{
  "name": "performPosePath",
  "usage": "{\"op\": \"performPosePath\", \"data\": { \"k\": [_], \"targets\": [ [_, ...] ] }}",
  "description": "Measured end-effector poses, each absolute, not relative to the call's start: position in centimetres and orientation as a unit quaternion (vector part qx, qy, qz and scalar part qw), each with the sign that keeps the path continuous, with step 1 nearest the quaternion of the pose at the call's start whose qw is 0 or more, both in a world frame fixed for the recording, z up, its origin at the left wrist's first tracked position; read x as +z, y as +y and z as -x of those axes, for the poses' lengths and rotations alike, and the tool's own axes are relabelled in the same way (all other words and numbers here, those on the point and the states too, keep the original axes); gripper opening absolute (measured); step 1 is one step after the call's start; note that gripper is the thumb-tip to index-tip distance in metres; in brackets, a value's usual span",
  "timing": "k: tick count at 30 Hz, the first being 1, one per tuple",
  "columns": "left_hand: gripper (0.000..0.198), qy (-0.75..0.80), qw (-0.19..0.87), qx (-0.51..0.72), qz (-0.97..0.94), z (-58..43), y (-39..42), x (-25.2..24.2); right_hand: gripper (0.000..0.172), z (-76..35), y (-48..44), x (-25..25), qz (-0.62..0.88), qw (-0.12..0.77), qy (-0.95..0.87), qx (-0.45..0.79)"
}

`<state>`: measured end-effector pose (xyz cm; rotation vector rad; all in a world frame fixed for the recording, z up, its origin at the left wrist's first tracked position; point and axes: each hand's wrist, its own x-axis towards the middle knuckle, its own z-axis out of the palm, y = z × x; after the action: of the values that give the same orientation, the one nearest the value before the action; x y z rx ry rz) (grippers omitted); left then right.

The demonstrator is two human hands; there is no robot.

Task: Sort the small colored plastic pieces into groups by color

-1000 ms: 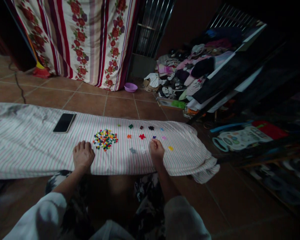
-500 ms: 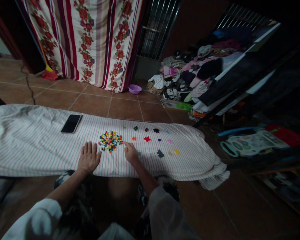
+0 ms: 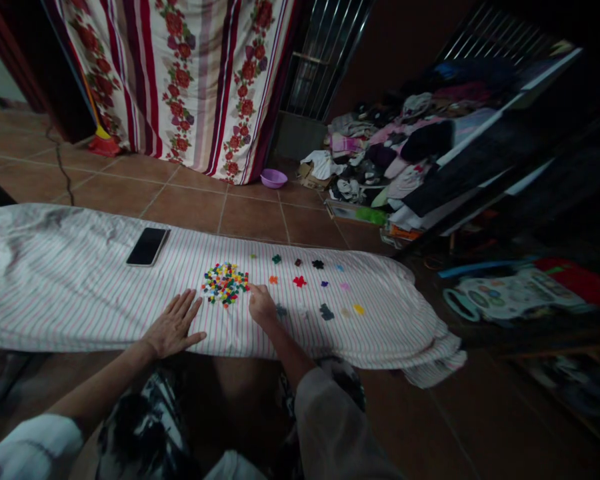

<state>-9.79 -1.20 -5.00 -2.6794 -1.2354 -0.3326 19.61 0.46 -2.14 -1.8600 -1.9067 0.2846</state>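
Note:
A mixed pile of tiny coloured pieces (image 3: 225,283) lies on the striped cloth (image 3: 95,300). My left hand (image 3: 173,327) rests palm down on the cloth to the near left of the pile, fingers spread, holding nothing. At the pile's right edge is my right hand (image 3: 263,305), fingers curled together and the index fingertip at the outermost pieces; anything pinched there is too small to make out. Small single-colour groups spread to the right, among them a red group (image 3: 299,282), a black group (image 3: 319,265), a dark grey group (image 3: 326,312) and a yellow group (image 3: 359,309).
A phone (image 3: 148,247) lies on the cloth at the left. Beyond, on the tiled floor, stand a purple basin (image 3: 273,178) and a broom (image 3: 103,143) by a flowered curtain (image 3: 205,87). Heaped clothes (image 3: 380,147) are at the back right.
My left hand has drawn back a little toward me and left, its thumb now spread out. My right hand stays by the pile's right edge. The whole view has shifted slightly.

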Motion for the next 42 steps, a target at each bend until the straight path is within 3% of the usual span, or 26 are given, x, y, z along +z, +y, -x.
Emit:
{"op": "performPosePath", "data": {
  "k": [14,21,28,37,42],
  "targets": [
    [0.072,-0.458,0.11,-0.173,0.865,7.4,-2.0,-4.6,0.044,-19.5,0.1,-3.3,0.663,0.318,-0.673,0.083],
    [0.065,-0.525,0.096,-0.18,0.826,5.1,-2.7,-4.0,0.05,-19.8,0.2,-2.6,0.664,0.29,-0.681,0.107],
    [0.062,-0.532,0.099,-0.179,0.822,4.8,-2.8,-3.5,0.046,-19.2,1.4,-1.5,0.725,0.205,-0.648,0.109],
    [0.061,-0.54,0.105,-0.163,0.819,4.5,-2.8,-3.2,0.048,-19.4,0.8,-0.9,0.703,0.215,-0.666,0.128],
    [0.061,-0.541,0.105,-0.164,0.818,4.5,-2.8,-3.3,0.04,-19.4,1.6,-0.6,0.71,0.22,-0.655,0.138]
  ]
}}
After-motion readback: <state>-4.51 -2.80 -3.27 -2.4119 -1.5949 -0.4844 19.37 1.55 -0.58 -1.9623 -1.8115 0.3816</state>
